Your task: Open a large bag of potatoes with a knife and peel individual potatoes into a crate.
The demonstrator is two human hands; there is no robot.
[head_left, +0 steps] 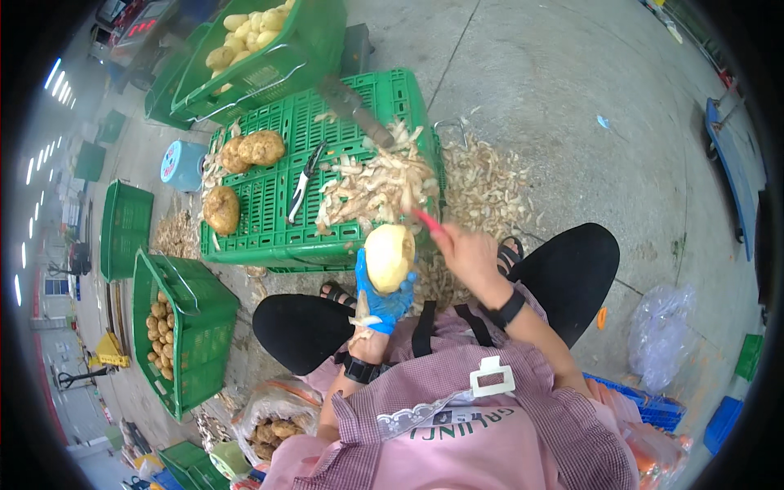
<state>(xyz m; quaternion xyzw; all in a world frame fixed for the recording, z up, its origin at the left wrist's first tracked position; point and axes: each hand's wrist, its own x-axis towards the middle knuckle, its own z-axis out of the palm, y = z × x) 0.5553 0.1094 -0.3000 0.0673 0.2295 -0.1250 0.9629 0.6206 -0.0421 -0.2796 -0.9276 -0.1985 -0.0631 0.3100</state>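
Observation:
My left hand [385,304], in a blue glove, is closed around a pale, peeled potato [389,258] and holds it upright over my lap. Strips of peel cling to the glove's wrist. My bare right hand [474,260] grips a red-handled peeler [426,220] just right of the potato; motion blurs the tool's head. In front stands an upturned green crate [269,214] bearing a heap of potato peelings [376,186]. Unpeeled potatoes [261,148] lie on its left part, another potato [221,210] nearer me. Between them and the heap rests a black-and-white hand tool [304,184].
Peeled potatoes fill a green crate [282,80] at the far left. Another green crate [204,343] at left holds unpeeled ones. A blue tub [183,166] stands beside the work crate. Peelings [486,184] litter the floor. At right are a plastic bag [660,331] and a blue cart [729,180].

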